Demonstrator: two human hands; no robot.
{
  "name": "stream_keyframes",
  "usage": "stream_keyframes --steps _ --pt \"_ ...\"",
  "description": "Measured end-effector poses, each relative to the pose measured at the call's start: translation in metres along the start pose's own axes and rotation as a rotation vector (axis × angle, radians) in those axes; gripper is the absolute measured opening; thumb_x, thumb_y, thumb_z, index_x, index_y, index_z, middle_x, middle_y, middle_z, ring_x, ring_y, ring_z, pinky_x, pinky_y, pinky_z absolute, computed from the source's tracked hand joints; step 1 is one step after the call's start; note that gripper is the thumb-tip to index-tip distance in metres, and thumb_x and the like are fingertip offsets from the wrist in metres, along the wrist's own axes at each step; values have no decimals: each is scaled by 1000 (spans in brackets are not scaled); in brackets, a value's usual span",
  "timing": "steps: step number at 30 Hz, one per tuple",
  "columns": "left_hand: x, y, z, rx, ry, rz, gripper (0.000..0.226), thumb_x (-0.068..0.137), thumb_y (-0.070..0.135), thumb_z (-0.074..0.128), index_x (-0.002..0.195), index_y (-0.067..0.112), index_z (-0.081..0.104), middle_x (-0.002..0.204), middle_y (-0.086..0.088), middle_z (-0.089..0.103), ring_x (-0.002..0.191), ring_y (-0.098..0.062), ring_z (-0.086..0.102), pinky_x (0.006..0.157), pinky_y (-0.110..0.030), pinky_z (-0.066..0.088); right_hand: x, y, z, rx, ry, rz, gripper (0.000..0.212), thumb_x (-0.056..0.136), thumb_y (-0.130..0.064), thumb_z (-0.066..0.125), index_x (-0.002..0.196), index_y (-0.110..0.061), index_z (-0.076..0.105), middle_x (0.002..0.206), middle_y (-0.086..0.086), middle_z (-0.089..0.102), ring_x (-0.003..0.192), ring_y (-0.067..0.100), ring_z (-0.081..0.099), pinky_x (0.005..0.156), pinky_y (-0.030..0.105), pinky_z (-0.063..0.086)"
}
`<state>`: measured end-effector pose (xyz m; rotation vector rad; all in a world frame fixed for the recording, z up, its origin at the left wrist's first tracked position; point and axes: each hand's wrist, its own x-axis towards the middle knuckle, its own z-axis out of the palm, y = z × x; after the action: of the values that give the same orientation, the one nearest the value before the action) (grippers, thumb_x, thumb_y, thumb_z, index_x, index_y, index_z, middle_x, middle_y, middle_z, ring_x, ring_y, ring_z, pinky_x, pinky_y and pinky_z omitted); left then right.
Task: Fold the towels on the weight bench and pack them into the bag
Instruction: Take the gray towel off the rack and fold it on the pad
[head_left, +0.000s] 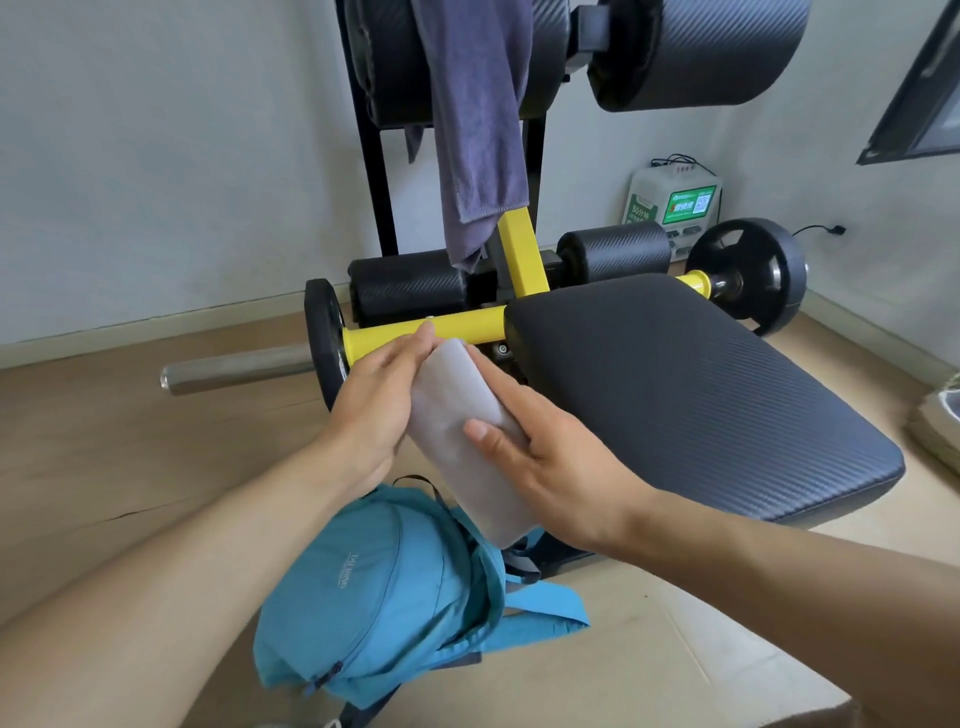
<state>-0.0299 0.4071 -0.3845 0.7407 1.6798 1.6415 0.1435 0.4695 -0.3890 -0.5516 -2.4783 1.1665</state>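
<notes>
Pale grey towel (462, 431), purple-grey towel (478, 130), bright blue bag (384, 587), black ribbed bench pad (691, 395), yellow frame (426, 332).

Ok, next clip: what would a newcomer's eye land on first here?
Probably the folded grey towel at the centre, held between the left hand and the right hand above the bright blue backpack on the floor. Next, the purple towel draped over the upper roller pads, and the yellow frame bar beside the black bench pad.
</notes>
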Motion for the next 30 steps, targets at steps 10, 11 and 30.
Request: stream_keyframes --steps 10,11,30 --pt "-5 -7 -9 380 9 285 14 96 34 67 87 28 75 90 15 75 95 -5 68 89 -32 52 7 10 9 -181 10 -1 59 103 -51 43 156 -50 18 99 -20 46 94 10 53 87 40 50" --pt "-4 -8 -9 391 25 295 16 97 29 64 86 28 76 91 14 75 96 -5 68 88 -31 51 8 11 9 -156 13 6 58 103 -52 44 156 -50 20 102 -19 48 97 9 53 89 39 50" --pt "28 -72 -40 838 -126 -81 22 103 29 52 121 25 64 116 6 66 99 -16 60 75 -26 41 -1 48 68 -76 -143 566 37 108 -36 37 139 -26 55 115 1 64 102 21 59 85 30 49"
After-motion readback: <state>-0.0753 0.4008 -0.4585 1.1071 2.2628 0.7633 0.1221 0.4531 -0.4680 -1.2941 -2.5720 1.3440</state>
